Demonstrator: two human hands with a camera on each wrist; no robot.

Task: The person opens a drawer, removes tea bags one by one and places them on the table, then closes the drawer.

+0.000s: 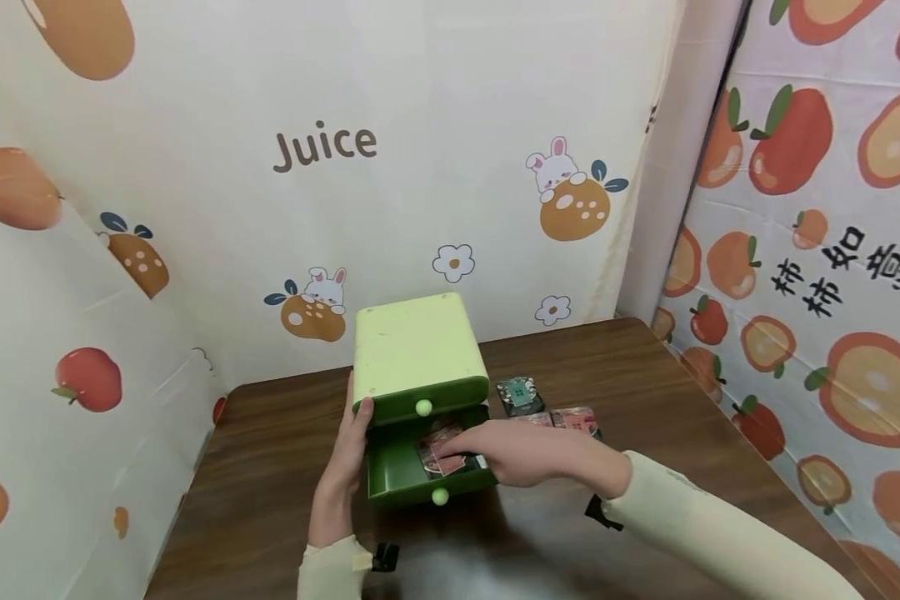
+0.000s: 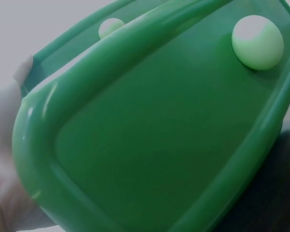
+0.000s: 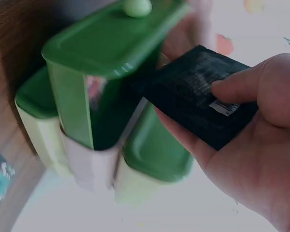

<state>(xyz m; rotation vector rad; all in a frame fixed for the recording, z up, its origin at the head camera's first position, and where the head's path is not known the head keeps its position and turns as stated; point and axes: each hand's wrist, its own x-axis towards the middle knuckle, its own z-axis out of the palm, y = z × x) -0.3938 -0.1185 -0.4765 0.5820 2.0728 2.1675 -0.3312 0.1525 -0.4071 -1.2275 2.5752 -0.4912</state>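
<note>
A small drawer box [image 1: 420, 346] with a pale yellow-green top and green drawer fronts stands on the table. My left hand [image 1: 343, 454] holds its left side, with the thumb at the front edge of the upper drawer. Below that, a green drawer [image 1: 393, 471] with a round knob is pulled out. My right hand [image 1: 521, 450] is over this drawer. Between thumb and fingers it pinches a flat square packet [image 3: 193, 92], whose dark, printed back with a barcode shows in the right wrist view. Red printing [image 3: 95, 87] shows inside the drawer.
Right of the box lie a teal-and-black packet [image 1: 521, 395] and red packets [image 1: 576, 420], partly behind my right hand. The brown wooden table [image 1: 270, 467] meets a printed cloth [image 1: 450, 167] behind the box. Another fruit-patterned cloth [image 1: 832, 275] hangs at the right.
</note>
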